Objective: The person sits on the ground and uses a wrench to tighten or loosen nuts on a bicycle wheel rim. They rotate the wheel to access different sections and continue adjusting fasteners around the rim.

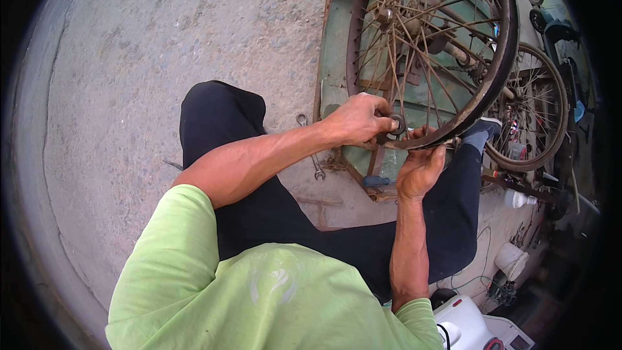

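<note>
Dark grey, a small round piece sits in the pinched thumb and fingers of the left hand, at the near edge of a spoked wheel; the fingers cover part of it, so its kind is hard to tell. The right hand is closed around the wheel's rim from below, its fingertips partly hidden behind the rim. The wheel stands tilted over a green panel, its top cut off by the upper edge. Below the hands lies a blue-handled tool, its working end not distinguishable. A wrench on the concrete floor shows both ends, its middle covered by the left forearm. To the right, a second wheel stands among dark, indistinct clutter. At lower right, a white object is cropped by the lower edge.
</note>
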Demonstrator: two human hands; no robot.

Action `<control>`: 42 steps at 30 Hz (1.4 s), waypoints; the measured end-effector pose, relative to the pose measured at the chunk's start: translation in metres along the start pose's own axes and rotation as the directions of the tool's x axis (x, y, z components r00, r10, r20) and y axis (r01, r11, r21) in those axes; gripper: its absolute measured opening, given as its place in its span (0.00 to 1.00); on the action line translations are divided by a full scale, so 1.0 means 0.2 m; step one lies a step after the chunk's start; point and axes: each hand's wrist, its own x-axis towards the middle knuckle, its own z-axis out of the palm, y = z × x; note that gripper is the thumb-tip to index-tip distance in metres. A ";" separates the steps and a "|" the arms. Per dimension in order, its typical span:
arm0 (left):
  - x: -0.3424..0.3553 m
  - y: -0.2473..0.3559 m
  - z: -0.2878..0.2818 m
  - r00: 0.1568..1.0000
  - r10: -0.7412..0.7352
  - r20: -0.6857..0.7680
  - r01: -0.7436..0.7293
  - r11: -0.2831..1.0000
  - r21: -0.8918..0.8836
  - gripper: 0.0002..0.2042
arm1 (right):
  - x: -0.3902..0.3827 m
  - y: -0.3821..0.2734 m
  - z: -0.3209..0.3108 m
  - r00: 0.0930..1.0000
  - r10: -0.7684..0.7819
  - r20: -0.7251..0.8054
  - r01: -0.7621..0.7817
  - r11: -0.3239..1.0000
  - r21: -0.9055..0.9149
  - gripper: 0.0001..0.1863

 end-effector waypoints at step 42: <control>0.08 -0.04 0.10 0.977 0.186 -0.105 -0.112 0.865 0.489 0.25 | 0.04 -0.06 -0.03 0.987 -0.078 0.144 0.085 0.995 -0.043 0.22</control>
